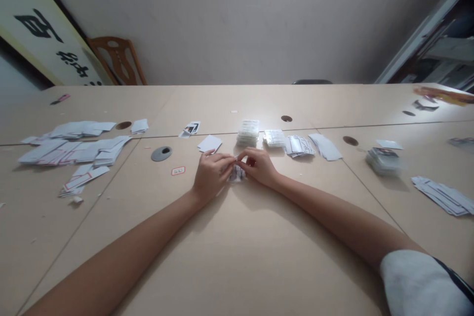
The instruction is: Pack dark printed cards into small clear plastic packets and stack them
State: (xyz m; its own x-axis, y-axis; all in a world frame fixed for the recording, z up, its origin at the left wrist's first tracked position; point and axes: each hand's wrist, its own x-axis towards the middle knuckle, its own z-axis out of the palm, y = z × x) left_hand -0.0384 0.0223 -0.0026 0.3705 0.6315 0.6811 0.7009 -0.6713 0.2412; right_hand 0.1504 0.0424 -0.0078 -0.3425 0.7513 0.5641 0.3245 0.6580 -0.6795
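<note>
My left hand (213, 175) and my right hand (258, 165) meet at the middle of the table, their fingertips pinched together. Between and just below them shows a small printed card (237, 174), perhaps in a clear sleeve; the fingers hide its upper part. Both hands are closed on its top edge. Beyond my fingers stands a stack of clear plastic sleeves (248, 132), with a lower stack of sleeves (274, 138) to its right. White cards (210, 143) lie just past my left hand.
Long piles of white paper slips (74, 150) spread at the left. Printed cards (299, 145), white slips (326, 146), a blurred clear stack (384, 161) and more slips (442, 195) lie to the right. A grey grommet (161, 153) and a red-bordered label (178, 171) sit left of my hands.
</note>
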